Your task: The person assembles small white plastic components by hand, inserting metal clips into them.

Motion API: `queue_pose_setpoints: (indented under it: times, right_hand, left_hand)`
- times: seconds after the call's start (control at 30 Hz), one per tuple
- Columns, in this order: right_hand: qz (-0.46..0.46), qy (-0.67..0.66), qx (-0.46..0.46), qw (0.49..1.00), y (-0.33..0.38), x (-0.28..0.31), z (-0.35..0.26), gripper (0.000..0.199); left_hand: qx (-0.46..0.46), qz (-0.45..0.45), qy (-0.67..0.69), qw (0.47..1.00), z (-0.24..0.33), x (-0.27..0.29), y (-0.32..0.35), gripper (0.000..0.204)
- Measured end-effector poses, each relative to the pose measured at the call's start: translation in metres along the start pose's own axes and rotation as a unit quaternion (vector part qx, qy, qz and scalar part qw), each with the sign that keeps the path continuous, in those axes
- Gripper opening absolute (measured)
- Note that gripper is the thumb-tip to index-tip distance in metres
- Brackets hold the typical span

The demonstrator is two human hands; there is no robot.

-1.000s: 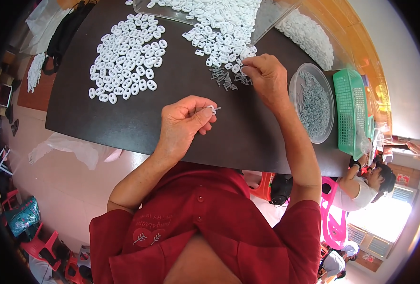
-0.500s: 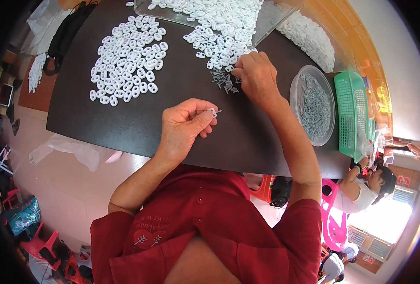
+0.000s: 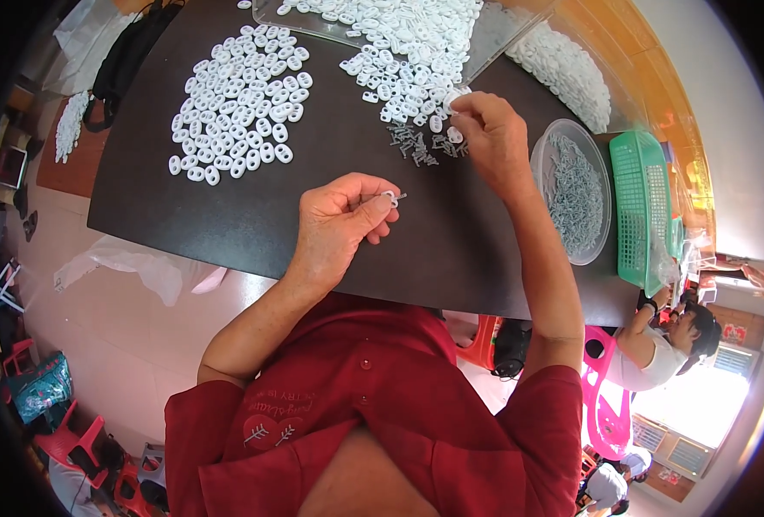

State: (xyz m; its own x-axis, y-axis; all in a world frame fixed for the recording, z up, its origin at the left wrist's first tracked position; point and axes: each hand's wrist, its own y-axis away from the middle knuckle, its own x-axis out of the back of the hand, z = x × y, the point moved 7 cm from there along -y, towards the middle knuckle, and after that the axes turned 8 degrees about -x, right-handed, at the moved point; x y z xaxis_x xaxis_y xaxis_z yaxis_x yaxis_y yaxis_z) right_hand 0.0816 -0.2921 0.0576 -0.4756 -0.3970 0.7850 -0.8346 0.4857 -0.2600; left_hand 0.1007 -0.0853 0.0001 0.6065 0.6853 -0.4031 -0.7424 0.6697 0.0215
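My left hand (image 3: 347, 226) is closed over the table's near part, pinching a small white oval plastic piece (image 3: 389, 198) between thumb and fingers. A thin grey screw (image 3: 402, 196) sticks out of that piece to the right. My right hand (image 3: 495, 142) reaches to the near edge of a heap of white oval pieces (image 3: 412, 82). Its thumb and index finger are apart, with the fingertips touching or close beside white pieces. Just below lies a small pile of grey screws (image 3: 414, 145). Left of it spreads a group of white two-holed ovals (image 3: 235, 108).
A clear tray (image 3: 308, 28) at the back holds more white pieces. On the right stand a round tub (image 3: 534, 185) of grey screws and a green basket (image 3: 630, 211). A clear bag (image 3: 563, 77) of white pieces lies behind. Another person (image 3: 662, 349) sits at the right.
My right hand has shifted right, and its thumb and index finger have moved apart. A few white pieces now lie lower beside its fingertips. My left hand keeps its grip, almost still.
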Motion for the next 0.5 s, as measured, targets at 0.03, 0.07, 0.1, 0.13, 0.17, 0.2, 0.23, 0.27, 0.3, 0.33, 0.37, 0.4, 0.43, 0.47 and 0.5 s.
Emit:
queue_pose_setpoints:
  times: [0.03,0.07,0.1,0.13,0.17,0.2,0.23,0.27,0.3,0.33,0.37,0.4,0.43,0.47,0.5]
  right_hand:
    - [0.005,0.019,0.036,0.999,0.002,-0.001,-0.003,0.012]
    - [0.010,0.038,0.071,0.997,0.005,-0.002,-0.008,0.012]
    - [0.010,0.038,0.072,0.997,0.005,-0.004,-0.009,0.012]
    - [0.008,0.085,0.081,0.993,0.006,-0.008,-0.012,0.011]
    - [0.006,0.133,0.090,0.987,0.006,-0.012,-0.014,0.011]
    - [0.006,0.132,0.090,0.987,0.007,-0.014,-0.016,0.011]
    - [0.010,0.165,0.089,0.982,0.007,-0.017,-0.018,0.011]
    - [0.013,0.197,0.087,0.976,0.006,-0.019,-0.019,0.013]
    - [0.014,0.197,0.088,0.976,0.006,-0.021,-0.020,0.013]
    - [0.012,0.189,0.084,0.978,0.005,-0.023,-0.019,0.014]
    - [0.010,0.181,0.081,0.980,0.004,-0.024,-0.018,0.015]
    - [0.011,0.180,0.081,0.980,0.004,-0.025,-0.018,0.015]
    - [0.010,0.167,0.078,0.983,0.004,-0.025,-0.018,0.015]
    - [0.010,0.153,0.076,0.985,0.003,-0.025,-0.018,0.016]
    - [0.009,0.152,0.075,0.985,0.004,-0.025,-0.018,0.016]
  left_hand:
    - [-0.002,-0.002,-0.001,1.000,0.000,0.000,0.000,0.014]
    - [-0.003,-0.003,-0.001,1.000,-0.001,-0.001,0.000,0.014]
    - [-0.001,-0.002,-0.001,1.000,-0.002,0.000,0.000,0.013]
    - [0.000,-0.002,0.000,1.000,-0.003,0.001,0.000,0.012]
    - [-0.001,-0.002,-0.001,1.000,-0.003,0.000,-0.001,0.012]
    - [-0.001,-0.003,0.002,1.000,-0.003,0.000,-0.001,0.013]
    - [-0.001,-0.005,0.005,1.000,-0.003,-0.001,-0.001,0.013]
    - [-0.002,-0.005,0.004,1.000,-0.002,0.000,-0.001,0.013]
    - [-0.001,-0.001,0.003,1.000,-0.002,0.000,0.000,0.013]
    - [0.001,0.002,0.002,1.000,-0.002,0.001,0.000,0.014]
    - [0.000,0.002,0.001,1.000,-0.002,0.000,0.000,0.014]
    - [0.003,0.002,0.004,1.000,-0.003,0.000,0.001,0.014]
    - [0.007,0.002,0.007,1.000,-0.004,0.000,0.000,0.014]
    - [0.007,0.001,0.006,1.000,-0.003,0.001,0.000,0.014]
    - [0.006,0.001,0.002,1.000,-0.002,0.000,0.000,0.014]
